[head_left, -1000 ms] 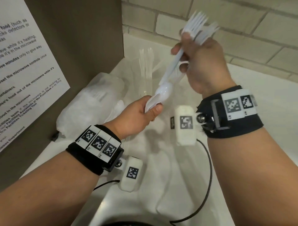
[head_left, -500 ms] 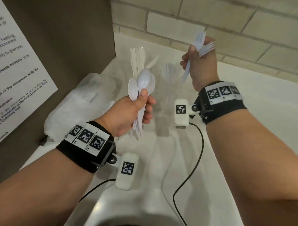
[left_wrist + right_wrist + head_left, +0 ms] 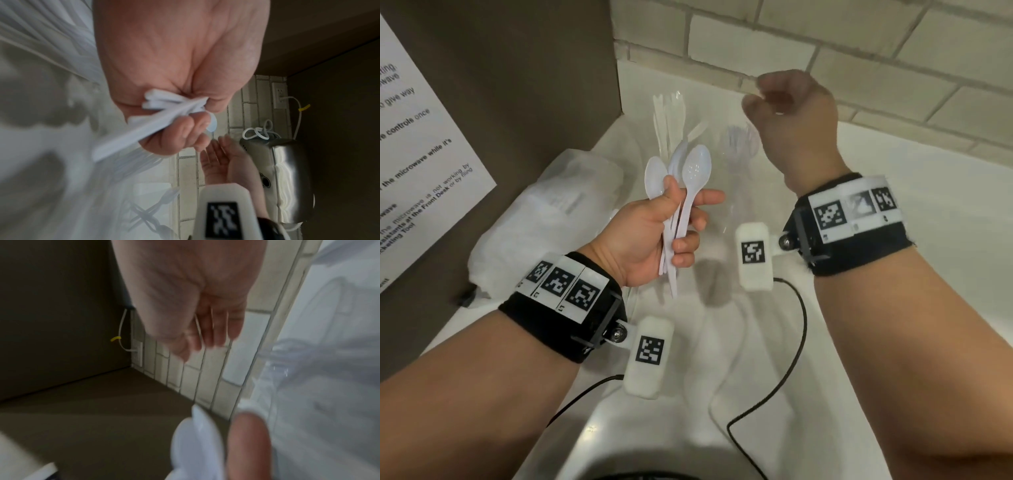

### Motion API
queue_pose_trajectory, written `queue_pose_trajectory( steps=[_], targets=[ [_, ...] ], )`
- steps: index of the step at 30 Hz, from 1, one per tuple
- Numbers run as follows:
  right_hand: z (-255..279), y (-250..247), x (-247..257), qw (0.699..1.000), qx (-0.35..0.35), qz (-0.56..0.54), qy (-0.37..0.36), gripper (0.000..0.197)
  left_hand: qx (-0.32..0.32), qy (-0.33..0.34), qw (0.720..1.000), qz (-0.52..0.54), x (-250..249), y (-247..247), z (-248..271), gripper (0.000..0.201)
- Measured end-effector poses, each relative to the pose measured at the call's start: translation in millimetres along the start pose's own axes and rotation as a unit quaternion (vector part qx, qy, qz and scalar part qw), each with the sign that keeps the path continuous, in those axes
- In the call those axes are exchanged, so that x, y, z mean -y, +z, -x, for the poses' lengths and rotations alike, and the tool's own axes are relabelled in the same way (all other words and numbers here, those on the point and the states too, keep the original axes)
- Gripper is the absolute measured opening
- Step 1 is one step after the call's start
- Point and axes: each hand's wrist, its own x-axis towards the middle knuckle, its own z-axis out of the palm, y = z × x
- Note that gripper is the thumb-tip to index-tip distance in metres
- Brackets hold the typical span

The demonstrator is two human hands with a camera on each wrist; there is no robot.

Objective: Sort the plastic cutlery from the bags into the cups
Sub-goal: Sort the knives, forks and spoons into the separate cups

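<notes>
1. While the left hand [image 3: 654, 233] grips the spoons [image 3: 690, 185] bowls-up over the desk [image 3: 928, 205], the right hand [image 3: 791, 113] hangs empty, fingers loose, above the fork cup [image 3: 739, 144].
2. Advice: lower the spoons handles-first into a separate cup, near the rear-left corner.

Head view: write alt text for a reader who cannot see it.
A person's left hand grips a bunch of white plastic spoons above a white counter, while the empty right hand hangs loosely curled over a clear cup of forks. Another clear cup behind holds knives, beside plastic bags.
</notes>
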Motion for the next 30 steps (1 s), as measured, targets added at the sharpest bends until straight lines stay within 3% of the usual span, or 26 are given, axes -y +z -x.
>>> queue_pose_trajectory(
  steps=[2,4,6,11,13,18,21,24,28,30],
  targets=[
    [21,5,9,0.991,0.103,-0.079,0.037,0.026,-0.009,0.007,1.000,0.000,-1,2,-1,0.060],
    [37,10,9,0.964,0.242,-0.075,0.082,0.035,-0.018,0.010,1.000,-0.002,-2,5,-1,0.059],
    [50,14,5,0.940,0.311,-0.101,0.097,0.032,-0.012,0.008,1.000,-0.002,-3,7,0,0.056],
    [61,18,1,0.897,0.315,-0.267,0.157,0.022,0.048,-0.036,0.998,0.001,-3,11,6,0.062],
    [62,19,1,0.895,0.304,-0.287,0.156,0.016,0.061,-0.054,0.997,-0.013,-4,12,7,0.070],
    [57,22,0,0.969,0.176,-0.152,0.085,0.006,0.011,-0.046,0.996,-0.080,-4,14,9,0.072],
    [57,24,1,0.988,0.133,-0.069,0.046,0.006,-0.035,-0.036,0.990,-0.132,-2,13,9,0.060],
    [64,24,7,0.980,0.158,-0.098,0.071,0.006,-0.055,-0.042,0.982,-0.176,0,16,9,0.061],
    [67,24,11,0.968,0.201,-0.115,0.097,0.010,-0.064,-0.015,0.973,-0.220,0,19,9,0.045],
    [66,22,10,0.960,0.225,-0.127,0.109,0.020,-0.063,-0.004,0.978,-0.199,2,18,8,0.055]
  ],
)
